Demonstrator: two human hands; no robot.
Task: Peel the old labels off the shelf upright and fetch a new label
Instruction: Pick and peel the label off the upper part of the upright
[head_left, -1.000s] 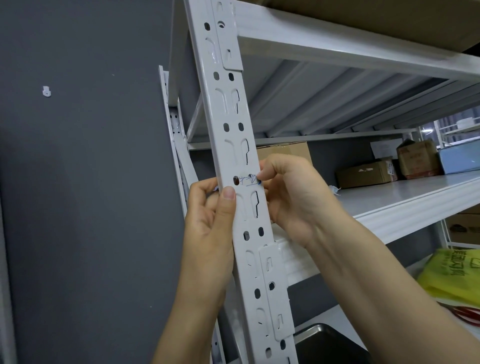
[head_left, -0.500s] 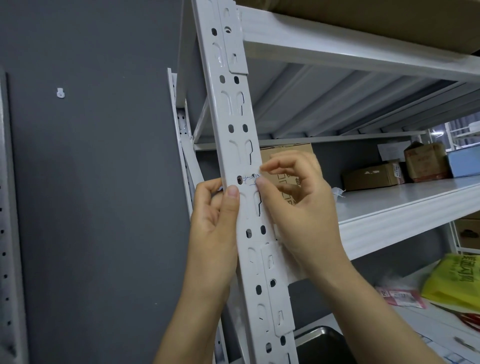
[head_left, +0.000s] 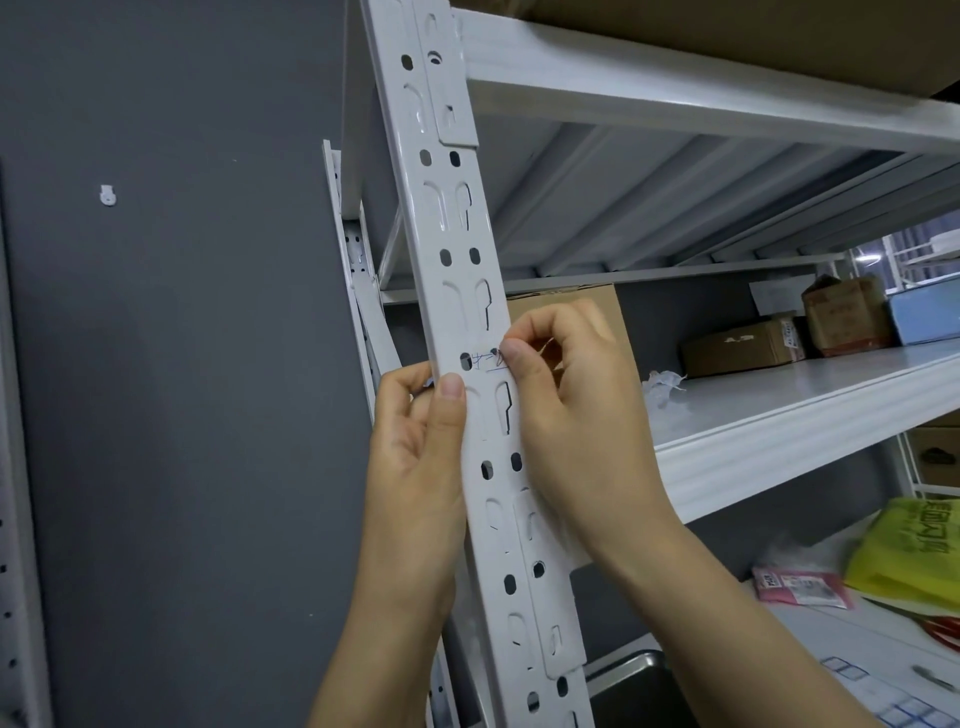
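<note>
A white perforated shelf upright (head_left: 452, 234) runs slanted through the middle of the view. A small old label (head_left: 485, 360) with blue handwriting is stuck across it at mid height. My left hand (head_left: 421, 431) wraps the upright's left edge just below the label, thumb pressed flat on the front face. My right hand (head_left: 566, 395) is at the upright's right edge, thumb and forefinger pinching the label's right end. No new label is visible.
A grey wall (head_left: 182, 415) with a small white hook (head_left: 107, 195) stands to the left. The white shelf board (head_left: 779, 415) carries cardboard boxes (head_left: 737, 345). Below lie a yellow bag (head_left: 914, 556), a pink packet (head_left: 800, 584) and a dark metal bin (head_left: 634, 691).
My right hand shifted from beside the upright's right edge to a fingertip pinch on the label's right end. My left hand kept its hold. The view drifted slightly right.
</note>
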